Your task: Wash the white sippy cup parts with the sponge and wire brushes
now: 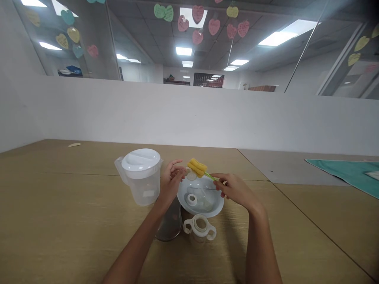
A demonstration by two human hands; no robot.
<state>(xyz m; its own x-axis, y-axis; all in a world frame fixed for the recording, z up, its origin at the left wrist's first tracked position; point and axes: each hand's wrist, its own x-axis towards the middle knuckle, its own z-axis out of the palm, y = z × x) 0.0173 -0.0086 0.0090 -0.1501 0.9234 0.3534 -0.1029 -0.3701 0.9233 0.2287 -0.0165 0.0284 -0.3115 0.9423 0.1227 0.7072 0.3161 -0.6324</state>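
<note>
**Clear round pc (192, 174) at risk of slipping: edge-only hold, sponge brush (199, 169) right by it**

Pitcher (142, 179), lidded, stands just left of the L hand (171, 179) fingers; an outward swing of that wrist could knock it, gap being small. Bowl (215, 197) sits below and btwn both sets of fingers; a wrist leaning on its rim could tip it. Grey see-thru item (169, 225), partly hidden by the L forearm, lies nearer the person than the L fingers; can't tell what it is, but a dropped arm could shove it into the bowl. Handled cup (200, 232) is also nearer the person than the fingers, just beside the bowl; a low wrist could catch a handle. White ring (192, 200) lies in the bowl, below the L fingertips.

Likeliest trouble, imo: the clear pc, at the L fingertips. A hard push from the sponge could pop it loose, prob. into the bowl. The brush's thin stem could also twist.

R hand (232, 187): thumb + index pinched on the green stem, just behind the yellow head; other fingers loosely curled. L hand: thumb + index nearly together on the pc's edge, rest half-open, fanned. Sponge and pc overlap in view; actual contact unclear.
</note>
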